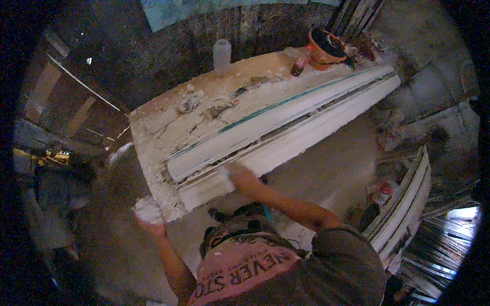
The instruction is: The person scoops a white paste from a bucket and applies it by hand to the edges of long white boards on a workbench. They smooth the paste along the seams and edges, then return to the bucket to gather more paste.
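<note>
Left hand (153, 224) fingers hold a white wad (146, 209); blurred right hand (242, 178), fingers unclear, seemingly smooths white board (280, 150); next stroke wants even pressure

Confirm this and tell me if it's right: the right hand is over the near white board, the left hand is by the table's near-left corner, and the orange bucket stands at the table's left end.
Not quite: the orange bucket stands at the table's right end, as the head view shows. The right hand and left hand are as stated.
</note>
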The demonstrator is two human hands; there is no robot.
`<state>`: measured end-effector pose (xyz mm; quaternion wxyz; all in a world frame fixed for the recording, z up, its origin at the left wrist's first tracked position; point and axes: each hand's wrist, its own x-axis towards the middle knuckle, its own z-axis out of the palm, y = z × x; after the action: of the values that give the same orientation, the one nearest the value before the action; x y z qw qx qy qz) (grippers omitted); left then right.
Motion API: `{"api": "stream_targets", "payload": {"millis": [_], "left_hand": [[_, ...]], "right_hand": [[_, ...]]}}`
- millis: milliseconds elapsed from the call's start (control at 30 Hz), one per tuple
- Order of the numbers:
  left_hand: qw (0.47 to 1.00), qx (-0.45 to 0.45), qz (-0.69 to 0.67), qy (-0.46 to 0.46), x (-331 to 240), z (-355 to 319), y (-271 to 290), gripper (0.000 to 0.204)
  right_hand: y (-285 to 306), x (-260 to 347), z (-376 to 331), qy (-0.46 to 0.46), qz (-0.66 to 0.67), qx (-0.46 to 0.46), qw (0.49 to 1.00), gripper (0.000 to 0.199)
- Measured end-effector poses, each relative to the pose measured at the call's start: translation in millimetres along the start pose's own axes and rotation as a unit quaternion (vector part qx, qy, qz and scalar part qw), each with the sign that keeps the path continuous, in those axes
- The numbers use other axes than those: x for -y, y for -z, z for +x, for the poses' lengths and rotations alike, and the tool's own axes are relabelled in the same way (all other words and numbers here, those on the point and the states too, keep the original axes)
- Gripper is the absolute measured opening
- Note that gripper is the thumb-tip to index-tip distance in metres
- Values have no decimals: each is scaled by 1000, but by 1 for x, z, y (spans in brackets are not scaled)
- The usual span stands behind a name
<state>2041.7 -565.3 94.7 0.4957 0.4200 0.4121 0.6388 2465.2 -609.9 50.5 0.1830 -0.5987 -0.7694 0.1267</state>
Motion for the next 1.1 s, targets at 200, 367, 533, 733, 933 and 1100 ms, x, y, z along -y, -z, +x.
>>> {"api": "stream_targets", "payload": {"millis": [200, 367, 533, 733, 933, 1100], "left_hand": [[899, 159, -407, 10, -66, 23, -57, 39], [923, 101, -372, -13, -124, 2, -100, 43], [868, 198, -454, -26, -147, -15, -108, 36], [849, 164, -500, -45, -137, -29, -36, 43], [808, 124, -572, 65, -127, -25, 21, 58], [397, 6, -900, 181, -117, -9, 53, 54]], "right_hand": [[89, -317, -63, -223, -179, -214, 934, 31], [143, -403, -80, -265, -259, -94, 924, 26], [102, -296, -42, -312, -182, -148, 921, 24], [25, -124, 9, -252, -104, -104, 957, 21], [-10, -20, 43, -217, -40, -102, 970, 18], [-36, 50, 64, -145, -38, -30, 988, 25]]}}
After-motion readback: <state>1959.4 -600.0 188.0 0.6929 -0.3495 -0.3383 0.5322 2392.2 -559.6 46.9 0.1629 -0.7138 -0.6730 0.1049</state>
